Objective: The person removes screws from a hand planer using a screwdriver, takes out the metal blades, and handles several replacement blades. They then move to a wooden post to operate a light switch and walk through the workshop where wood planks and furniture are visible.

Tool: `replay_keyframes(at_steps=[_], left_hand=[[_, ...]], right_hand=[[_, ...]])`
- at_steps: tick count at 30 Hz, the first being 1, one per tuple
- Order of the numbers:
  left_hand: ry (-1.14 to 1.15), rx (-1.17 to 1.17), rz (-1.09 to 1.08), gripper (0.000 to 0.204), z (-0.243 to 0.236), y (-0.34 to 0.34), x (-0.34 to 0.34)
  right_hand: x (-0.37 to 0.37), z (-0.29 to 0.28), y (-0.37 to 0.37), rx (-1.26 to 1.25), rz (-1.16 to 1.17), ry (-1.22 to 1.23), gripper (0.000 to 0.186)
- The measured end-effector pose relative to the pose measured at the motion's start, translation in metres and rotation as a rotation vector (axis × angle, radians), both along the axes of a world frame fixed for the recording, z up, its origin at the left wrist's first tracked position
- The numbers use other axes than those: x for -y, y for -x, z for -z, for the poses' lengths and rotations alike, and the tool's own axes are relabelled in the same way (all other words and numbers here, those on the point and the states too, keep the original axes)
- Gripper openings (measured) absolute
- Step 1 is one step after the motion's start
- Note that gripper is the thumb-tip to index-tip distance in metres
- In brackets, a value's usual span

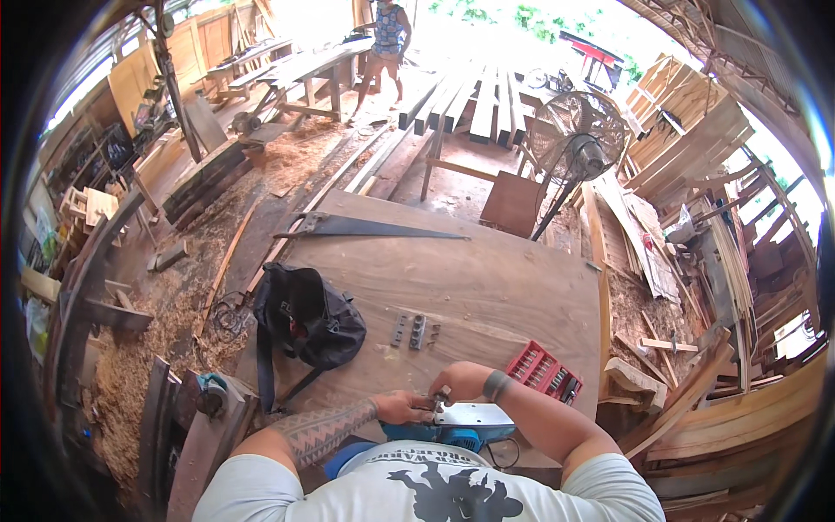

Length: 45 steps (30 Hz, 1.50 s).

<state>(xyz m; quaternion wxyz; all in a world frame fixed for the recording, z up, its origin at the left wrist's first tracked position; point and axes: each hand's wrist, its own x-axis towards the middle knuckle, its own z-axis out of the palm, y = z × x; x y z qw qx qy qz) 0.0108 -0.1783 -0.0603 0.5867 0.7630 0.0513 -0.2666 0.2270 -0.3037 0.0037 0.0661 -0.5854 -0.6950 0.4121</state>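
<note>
Close to my body, a blue electric planer [474,416] lies on the wooden tabletop with its flat silver sole facing up. My left hand [405,406] is closed at the left end of the planer, its fingertips against the metal. Just above that end, my right hand [461,381] bends down with fingers pinched at a small metal part, too small to make out. Beyond my hands sit several small metal pieces with holes [417,331]. A red case of bits and sockets [544,372] lies open beside my right wrist.
A black backpack [309,317] rests at the table's left side, and a long handsaw [374,228] lies across the far edge. Past the table stand a fan [578,139] and dark-ended beams [470,100]. Another person [389,43] stands by a far bench. Planks [739,409] crowd the right.
</note>
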Motion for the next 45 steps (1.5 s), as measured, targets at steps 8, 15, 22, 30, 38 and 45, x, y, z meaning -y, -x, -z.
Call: replay_keyframes(at_steps=[8,15,22,30,38,45], left_hand=[[-0.087,0.001,0.053,0.048,0.001,0.0,-0.002],[-0.13,-0.012,0.015,0.049,-0.014,-0.003,0.002],[-0.045,-0.075,-0.063,0.037,-0.016,-0.003,0.006],[-0.027,-0.074,-0.062,0.043,0.007,-0.008,0.007],[0.003,0.029,-0.044,0.035,-0.005,-0.004,0.005],[0.045,-0.041,-0.009,0.028,0.011,-0.009,0.003]], right_hand=[[-0.014,-0.024,0.009,0.044,0.128,0.337,0.049],[0.002,0.002,-0.005,-0.133,-0.011,-0.054,0.042],[-0.004,-0.025,0.005,-0.044,0.084,0.14,0.039],[0.0,-0.024,0.007,0.029,0.088,0.141,0.044],[0.004,-0.005,-0.005,-0.195,0.068,0.043,0.041],[0.004,0.0,-0.006,-0.207,0.035,-0.055,0.041]])
